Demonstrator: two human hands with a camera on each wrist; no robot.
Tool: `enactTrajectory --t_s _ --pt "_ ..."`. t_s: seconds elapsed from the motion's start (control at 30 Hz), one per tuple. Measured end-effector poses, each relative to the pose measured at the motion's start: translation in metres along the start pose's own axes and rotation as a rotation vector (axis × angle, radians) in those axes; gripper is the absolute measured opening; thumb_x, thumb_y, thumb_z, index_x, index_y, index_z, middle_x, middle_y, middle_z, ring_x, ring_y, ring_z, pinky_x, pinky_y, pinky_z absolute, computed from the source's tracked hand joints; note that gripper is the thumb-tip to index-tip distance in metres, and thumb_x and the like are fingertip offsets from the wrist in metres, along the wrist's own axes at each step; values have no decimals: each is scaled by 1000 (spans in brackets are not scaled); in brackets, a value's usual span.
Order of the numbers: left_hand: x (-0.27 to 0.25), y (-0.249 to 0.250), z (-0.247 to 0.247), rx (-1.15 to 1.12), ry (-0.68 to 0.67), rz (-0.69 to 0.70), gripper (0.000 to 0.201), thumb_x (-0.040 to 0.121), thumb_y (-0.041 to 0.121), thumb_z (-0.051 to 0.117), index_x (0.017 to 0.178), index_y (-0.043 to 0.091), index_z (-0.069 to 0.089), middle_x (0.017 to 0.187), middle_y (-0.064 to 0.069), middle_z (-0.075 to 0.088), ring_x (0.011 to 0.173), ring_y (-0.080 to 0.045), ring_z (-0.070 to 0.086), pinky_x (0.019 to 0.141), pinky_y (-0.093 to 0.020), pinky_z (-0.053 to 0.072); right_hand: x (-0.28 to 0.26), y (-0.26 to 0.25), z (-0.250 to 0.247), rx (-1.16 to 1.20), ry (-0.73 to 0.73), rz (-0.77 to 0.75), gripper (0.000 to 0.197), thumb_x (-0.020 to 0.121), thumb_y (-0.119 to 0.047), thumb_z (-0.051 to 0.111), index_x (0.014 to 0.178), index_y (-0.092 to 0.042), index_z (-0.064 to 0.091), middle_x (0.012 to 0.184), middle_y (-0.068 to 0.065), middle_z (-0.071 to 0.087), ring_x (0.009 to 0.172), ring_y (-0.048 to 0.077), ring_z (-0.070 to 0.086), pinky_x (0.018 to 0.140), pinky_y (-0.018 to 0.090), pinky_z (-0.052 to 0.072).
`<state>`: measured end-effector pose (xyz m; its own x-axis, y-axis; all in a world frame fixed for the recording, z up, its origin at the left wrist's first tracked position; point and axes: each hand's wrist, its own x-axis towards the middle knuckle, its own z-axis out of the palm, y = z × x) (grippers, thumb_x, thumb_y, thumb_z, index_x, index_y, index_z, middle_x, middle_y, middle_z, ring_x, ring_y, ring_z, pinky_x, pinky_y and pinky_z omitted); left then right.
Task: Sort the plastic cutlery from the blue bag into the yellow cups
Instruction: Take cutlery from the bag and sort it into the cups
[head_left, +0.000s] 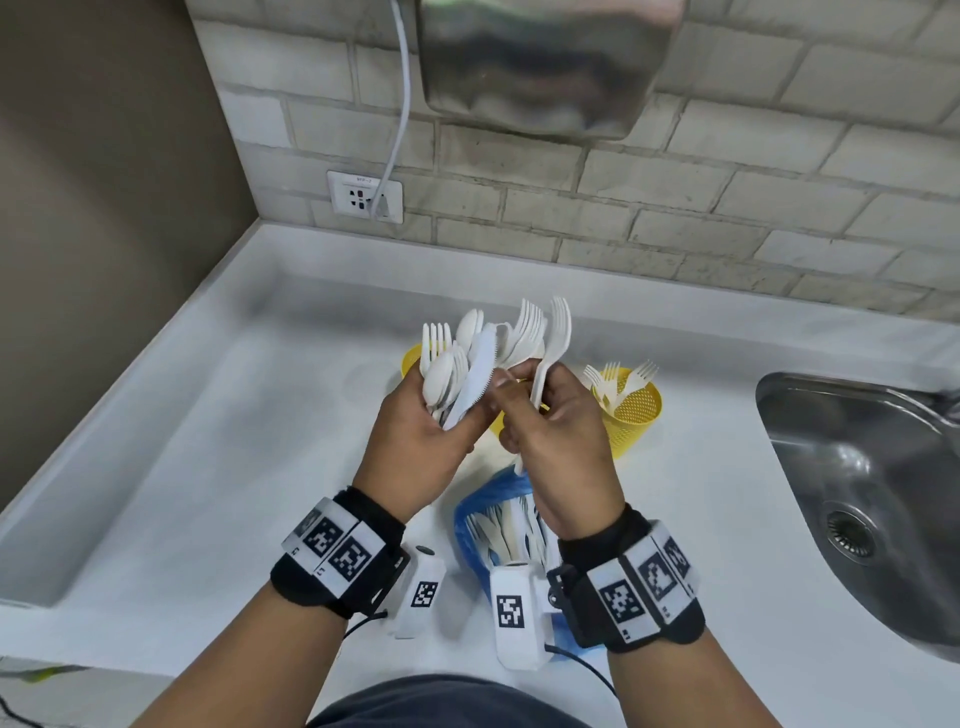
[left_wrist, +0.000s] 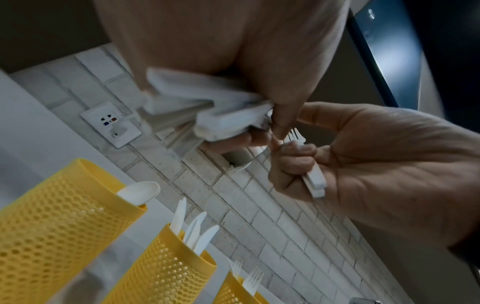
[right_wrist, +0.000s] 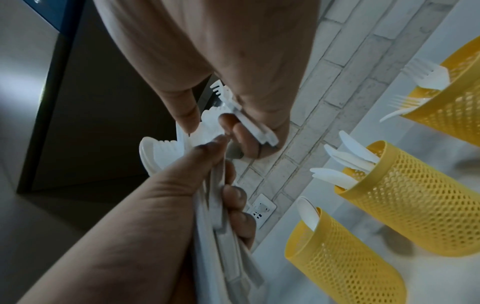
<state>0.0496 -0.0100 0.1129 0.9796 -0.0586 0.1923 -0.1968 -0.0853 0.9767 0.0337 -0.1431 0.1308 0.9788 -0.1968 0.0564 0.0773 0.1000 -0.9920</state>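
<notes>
White desk (head_left: 218, 441) carries everything: steel sink (head_left: 857, 499) to your right, brick-tile wall (head_left: 675, 208) behind with a socket (head_left: 364, 196) and plugged cable, a steel fixture (head_left: 540, 62) overhead.

Blue bag (head_left: 470, 512) lies on the desk just below your hands, mouth open, more cutlery still inside.

Three yellow cups, perforated mesh, stand in a row behind your hands: the spoon cup (left_wrist: 59, 222) on the left, the knife cup (left_wrist: 161, 265) in the middle, the fork cup (head_left: 636, 410) on the right. Each already has a few pieces, so the sort looks partly done.

Your left hand (head_left: 421, 441) is curled round a mixed bundle (head_left: 467, 358) of forks, spoons and a knife, gripped at the handles, heads fanned upward.

Your right hand (head_left: 558, 441) has its lower fingers curled round a couple of fork handles (left_wrist: 313, 181) against the palm, while thumb and forefinger pinch at the bundle's top.

Handling, my read: the pieces are light, thin, stiff plastic, smooth enough to slide against each other. Nested forks will likely stick together. Take each by the handle, not the tines, since they can snap. Keep the left grip firm low down or the fan may spill.
</notes>
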Motion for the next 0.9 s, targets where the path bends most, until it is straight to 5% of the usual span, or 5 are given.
enactTrajectory --t_s 0.27,0.43,0.63,0.9 --pt "-4 3 0 41 -12 18 38 90 27 78 124 20 63 85 26 70 75 5 66 70 -12 49 5 1 -2 -58 81 -90 15 89 -19 77 80 -10 68 68 0 66 57 9 56 63 32 45" --pt "-5 4 1 30 -20 42 33 90 21 77 115 35 60 87 28 70 76 5 66 71 -14 50 8 0 -3 -145 39 -149 32 81 -34 80 90 -5 70 85 17 72 84 40 68 82 54 58" --pt "-5 3 -1 -13 -38 34 27 89 23 79 110 25 62 79 25 69 71 3 66 67 -12 49 9 -3 -4 -120 81 -113 24 91 -19 76 80 1 66 59 -1 63 55 12 56 62 34 48" --pt "-5 2 -4 -54 -49 3 19 89 20 78 102 17 64 74 12 70 61 -7 64 55 -18 49 12 -3 -6 26 83 -8 17 97 -8 65 80 -12 67 55 1 49 55 18 44 62 35 41"
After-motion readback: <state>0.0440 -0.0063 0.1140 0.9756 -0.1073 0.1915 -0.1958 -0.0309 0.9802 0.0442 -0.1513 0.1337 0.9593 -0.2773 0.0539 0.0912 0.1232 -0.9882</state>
